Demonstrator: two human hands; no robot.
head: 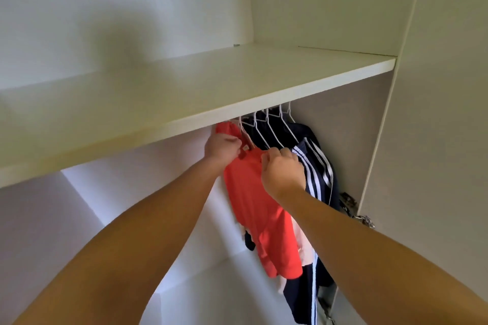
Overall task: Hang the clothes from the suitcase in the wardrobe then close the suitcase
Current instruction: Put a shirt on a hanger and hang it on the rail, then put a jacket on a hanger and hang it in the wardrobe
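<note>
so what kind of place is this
Most likely the inside of a wardrobe: a white shelf spans the top, white hangers hook just under it, and a red top and a navy striped jacket hang from them.

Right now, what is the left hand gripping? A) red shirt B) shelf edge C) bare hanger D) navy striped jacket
A: the left hand has its fingers curled on the red shirt near the collar, just under the shelf.
</note>
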